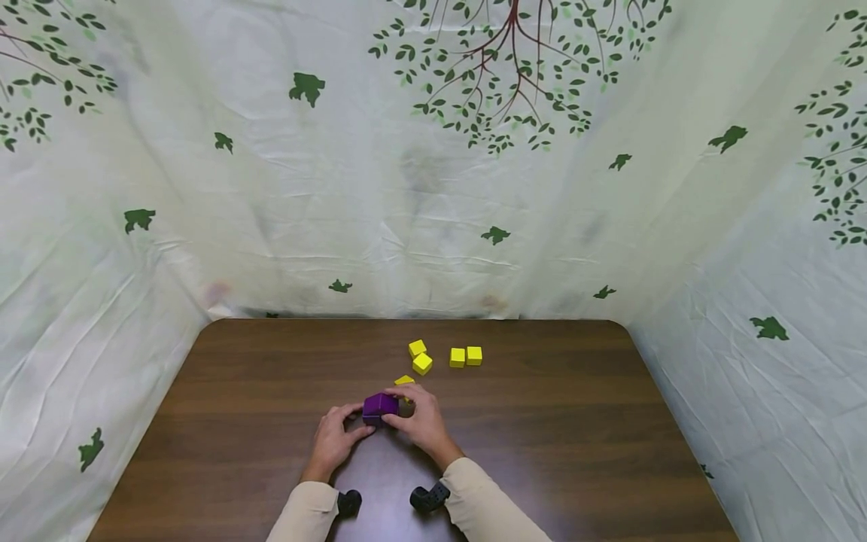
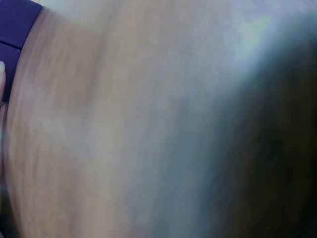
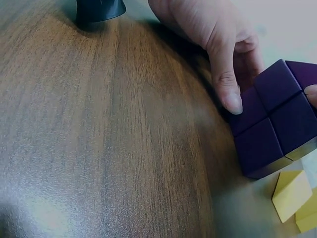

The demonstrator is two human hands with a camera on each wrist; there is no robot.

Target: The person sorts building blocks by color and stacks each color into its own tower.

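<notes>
Several purple blocks (image 1: 381, 405) stand pressed together in a two-by-two face, which shows with its seams in the right wrist view (image 3: 277, 114). My left hand (image 1: 333, 439) holds them from the left, its thumb against a lower block. From the right, my right hand (image 1: 425, 423) pinches the upper part between thumb and fingers; only its thumb tip (image 3: 311, 94) shows in the right wrist view. A corner of the purple blocks (image 2: 17, 25) appears at the left wrist view's edge. A yellow block (image 1: 404, 380) lies just behind my right fingers, partly hidden.
Farther back on the brown wooden table (image 1: 555, 421) lie two touching yellow blocks (image 1: 422, 363) and, right of them, another side-by-side yellow pair (image 1: 466, 356). A white cloth with printed leaves (image 1: 420, 226) hangs around the table's back and sides.
</notes>
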